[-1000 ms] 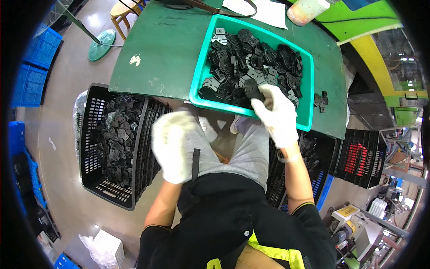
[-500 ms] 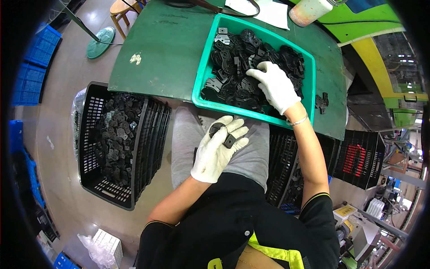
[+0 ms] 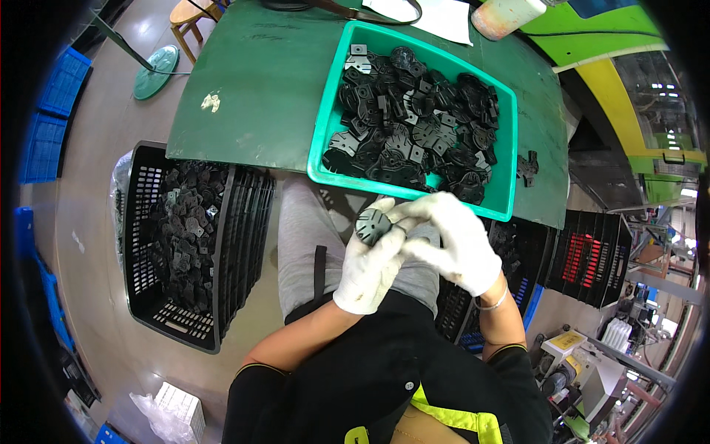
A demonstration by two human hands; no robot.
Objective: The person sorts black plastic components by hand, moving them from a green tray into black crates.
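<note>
Both my hands wear white gloves and meet above my lap, just in front of the green bin's near wall. My left hand (image 3: 367, 270) is closed on a black plastic part (image 3: 372, 226); its round, slotted disc faces up. The other end of that part is hidden by the gloved fingers. My right hand (image 3: 462, 248) is bent in from the right, its fingertips closed against the left fingers beside the part. Whatever lies between those fingertips is hidden. Ahead, the green bin (image 3: 316, 137) holds a heap of similar black plastic parts (image 3: 399, 140).
The bin stands on a dark green table (image 3: 237, 89). A few loose parts (image 3: 527, 169) lie right of it. To my left a black crate (image 3: 211, 325) holds many small dark pieces. Another black crate (image 3: 592, 259), with red inside, is at right. A stained cup (image 3: 506, 16) stands at the back.
My right hand has left the heap in the bin and come down to my left hand. The held part has turned, so its slotted disc now shows and its square end is covered.
</note>
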